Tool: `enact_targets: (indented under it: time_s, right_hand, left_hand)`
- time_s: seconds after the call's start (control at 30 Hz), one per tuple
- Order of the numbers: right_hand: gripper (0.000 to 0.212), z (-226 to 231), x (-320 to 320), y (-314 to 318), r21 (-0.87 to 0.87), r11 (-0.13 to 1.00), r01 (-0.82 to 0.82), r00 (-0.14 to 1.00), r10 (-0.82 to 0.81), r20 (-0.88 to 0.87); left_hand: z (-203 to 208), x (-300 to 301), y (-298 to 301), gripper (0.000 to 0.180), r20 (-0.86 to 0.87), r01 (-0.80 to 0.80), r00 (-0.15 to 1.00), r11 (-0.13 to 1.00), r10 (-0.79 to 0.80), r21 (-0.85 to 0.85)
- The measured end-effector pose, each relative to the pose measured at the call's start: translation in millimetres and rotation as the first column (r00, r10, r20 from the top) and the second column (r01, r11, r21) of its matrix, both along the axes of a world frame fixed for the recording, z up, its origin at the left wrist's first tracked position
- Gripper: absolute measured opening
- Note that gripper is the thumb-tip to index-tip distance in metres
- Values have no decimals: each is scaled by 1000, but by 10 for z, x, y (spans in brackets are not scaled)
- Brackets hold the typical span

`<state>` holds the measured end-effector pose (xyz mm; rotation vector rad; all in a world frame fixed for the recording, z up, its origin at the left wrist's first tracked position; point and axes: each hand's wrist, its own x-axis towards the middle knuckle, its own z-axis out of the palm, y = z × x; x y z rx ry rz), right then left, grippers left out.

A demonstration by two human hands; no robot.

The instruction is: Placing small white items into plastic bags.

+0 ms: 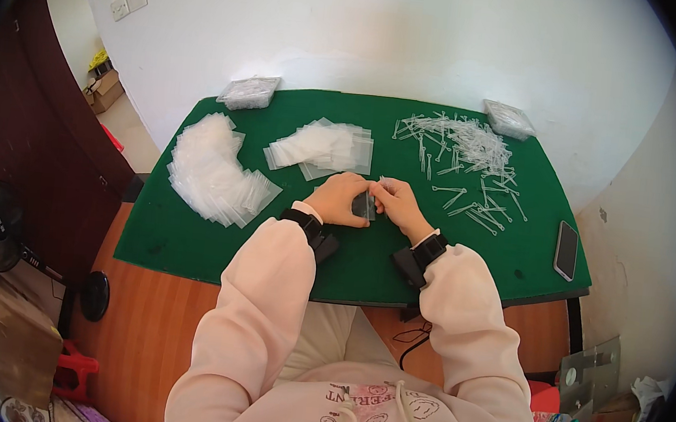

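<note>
Over the middle of the green table, my left hand is closed on a small clear plastic bag, thumb and fingers curved around it. My right hand pinches at the bag's right upper edge, its fingertips close to the left hand's. Whether a thin stick is also between the right fingers is too small to tell. Just beyond my hands lies a pile of flat clear bags. To the right is a loose heap of thin clear plastic sticks with looped ends, several scattered nearer to me.
A larger fan of frosted-looking bags spreads on the table's left. Clear packed boxes stand at both back corners, against the wall. A phone lies near the right edge of the green table. A black fan stands at left.
</note>
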<state>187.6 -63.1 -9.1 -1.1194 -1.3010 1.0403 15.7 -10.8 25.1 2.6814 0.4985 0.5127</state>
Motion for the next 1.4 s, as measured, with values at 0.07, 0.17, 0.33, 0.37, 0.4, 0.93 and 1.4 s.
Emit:
enact_targets:
  time_s: [0.07,0.17,0.33,0.37,0.4,0.93,1.4]
  right_hand:
    - [21,6,5,-1,2,1000,10,1000,-10,-13]
    - [21,4,18,4,6,1000,30,999,-30,-38]
    - [19,-38,-11,8,94,995,37,999,-34,-37]
    - [19,-40,-20,2,108,993,53,998,-49,-44]
    - [19,-38,-25,1,123,990,69,997,-63,-50]
    - [10,152,-34,-89,9,981,193,946,-183,-268]
    - [15,51,-46,-72,39,999,-4,999,5,-47]
  left_hand:
    - [-39,5,-2,68,111,10,994,998,-17,69]
    - [-89,7,12,68,155,-12,988,997,-1,81]
    - [-148,-3,26,71,141,-76,988,996,69,52]
    - [-144,-4,25,72,145,-85,987,994,75,62]
    - [-138,-5,28,72,148,-87,986,994,77,63]
    - [31,13,-79,73,446,-105,893,991,57,84]
    - [74,62,-131,71,406,-70,914,986,3,150]
